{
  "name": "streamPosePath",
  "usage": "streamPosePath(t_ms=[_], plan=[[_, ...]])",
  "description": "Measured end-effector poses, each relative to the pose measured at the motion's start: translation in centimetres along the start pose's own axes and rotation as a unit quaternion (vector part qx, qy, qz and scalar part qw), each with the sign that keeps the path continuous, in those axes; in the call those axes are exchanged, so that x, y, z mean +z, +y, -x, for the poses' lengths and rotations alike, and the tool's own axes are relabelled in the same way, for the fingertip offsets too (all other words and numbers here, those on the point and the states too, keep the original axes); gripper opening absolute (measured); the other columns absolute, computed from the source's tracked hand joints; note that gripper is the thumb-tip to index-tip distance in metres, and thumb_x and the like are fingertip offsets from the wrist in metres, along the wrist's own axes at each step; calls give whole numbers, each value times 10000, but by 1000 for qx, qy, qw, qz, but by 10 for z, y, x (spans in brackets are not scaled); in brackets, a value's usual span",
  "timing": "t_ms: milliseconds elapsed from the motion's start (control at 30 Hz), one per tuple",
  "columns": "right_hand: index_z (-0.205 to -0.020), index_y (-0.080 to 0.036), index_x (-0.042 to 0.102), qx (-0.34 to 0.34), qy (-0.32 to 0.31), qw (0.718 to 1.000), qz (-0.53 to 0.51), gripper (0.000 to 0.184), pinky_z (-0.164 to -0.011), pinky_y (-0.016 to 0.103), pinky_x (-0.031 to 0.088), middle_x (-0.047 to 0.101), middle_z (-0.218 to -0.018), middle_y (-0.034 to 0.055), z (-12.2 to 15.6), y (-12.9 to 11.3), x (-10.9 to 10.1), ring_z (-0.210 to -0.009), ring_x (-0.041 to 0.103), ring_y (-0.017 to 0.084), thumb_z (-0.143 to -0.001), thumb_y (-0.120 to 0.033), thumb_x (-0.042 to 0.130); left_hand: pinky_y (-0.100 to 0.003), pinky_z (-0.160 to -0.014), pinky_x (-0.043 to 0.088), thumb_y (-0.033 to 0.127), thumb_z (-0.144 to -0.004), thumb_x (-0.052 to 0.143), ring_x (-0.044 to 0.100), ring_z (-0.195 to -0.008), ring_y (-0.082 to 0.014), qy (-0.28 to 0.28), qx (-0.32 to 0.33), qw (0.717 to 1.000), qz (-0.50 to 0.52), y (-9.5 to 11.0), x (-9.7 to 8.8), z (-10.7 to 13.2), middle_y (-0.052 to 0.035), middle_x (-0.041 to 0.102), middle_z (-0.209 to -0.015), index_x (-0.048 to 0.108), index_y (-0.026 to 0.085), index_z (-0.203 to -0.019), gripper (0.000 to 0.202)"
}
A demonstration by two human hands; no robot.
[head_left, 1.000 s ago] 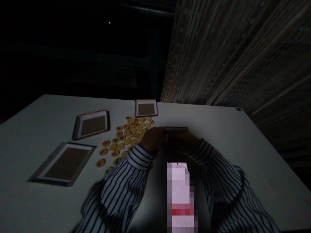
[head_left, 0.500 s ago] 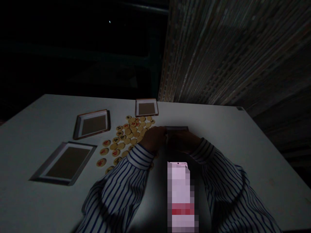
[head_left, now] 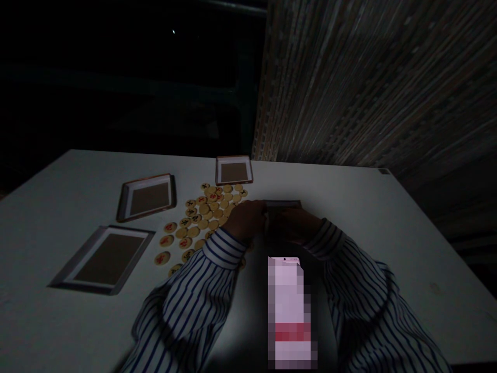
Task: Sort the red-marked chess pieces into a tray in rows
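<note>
My left hand (head_left: pixel 245 219) and my right hand (head_left: pixel 295 224) meet at the middle of the white table (head_left: pixel 58 191), both curled round a small dark box (head_left: pixel 283 205) whose far rim shows above my fingers. Both sleeves are white with blue stripes. Several round wooden game pieces (head_left: pixel 202 217) with red or black marks lie scattered just left of my left hand. The light is dim and my fingertips are hard to make out.
Three shallow box lids lie open on the table: a small one (head_left: pixel 233 171) at the back, one (head_left: pixel 146 197) to the left of the pieces, a larger one (head_left: pixel 106 259) nearer me. A blurred-out upright patch (head_left: pixel 289 311) sits between my forearms. A ribbed wall (head_left: pixel 368 83) rises behind on the right.
My hands stay on the dark box in the same place. The view has only drifted up slightly.
</note>
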State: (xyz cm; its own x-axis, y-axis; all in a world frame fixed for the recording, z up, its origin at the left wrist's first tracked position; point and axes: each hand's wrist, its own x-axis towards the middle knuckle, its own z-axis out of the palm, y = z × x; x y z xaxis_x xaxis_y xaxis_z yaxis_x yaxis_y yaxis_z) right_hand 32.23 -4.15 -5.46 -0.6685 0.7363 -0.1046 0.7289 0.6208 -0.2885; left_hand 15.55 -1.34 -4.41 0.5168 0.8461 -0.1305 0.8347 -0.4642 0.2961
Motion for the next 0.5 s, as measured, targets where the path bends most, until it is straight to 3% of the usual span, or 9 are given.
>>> streamPosePath(t_ms=[167, 500], plan=[[-875, -227, 679, -3, -32, 999, 4, 188, -811, 323, 397, 680, -927, 32, 0, -3, -5, -898, 586, 169, -803, -195, 508, -298, -723, 451, 224, -786, 467, 603, -884, -200, 9, 11, 1000, 9, 0, 0, 1, -57, 663, -939, 611, 202, -970, 234], [-908, -196, 658, 25, -31, 999, 28, 183, -821, 335, 403, 674, -941, 54, 0, -11, -13, -914, 591, 182, -778, -159, 535, -302, -758, 448, 224, -789, 475, 596, -913, -200, 10, 5, 1000, 12, 0, 0, 1, -57, 662, -956, 612, 205, -991, 244]])
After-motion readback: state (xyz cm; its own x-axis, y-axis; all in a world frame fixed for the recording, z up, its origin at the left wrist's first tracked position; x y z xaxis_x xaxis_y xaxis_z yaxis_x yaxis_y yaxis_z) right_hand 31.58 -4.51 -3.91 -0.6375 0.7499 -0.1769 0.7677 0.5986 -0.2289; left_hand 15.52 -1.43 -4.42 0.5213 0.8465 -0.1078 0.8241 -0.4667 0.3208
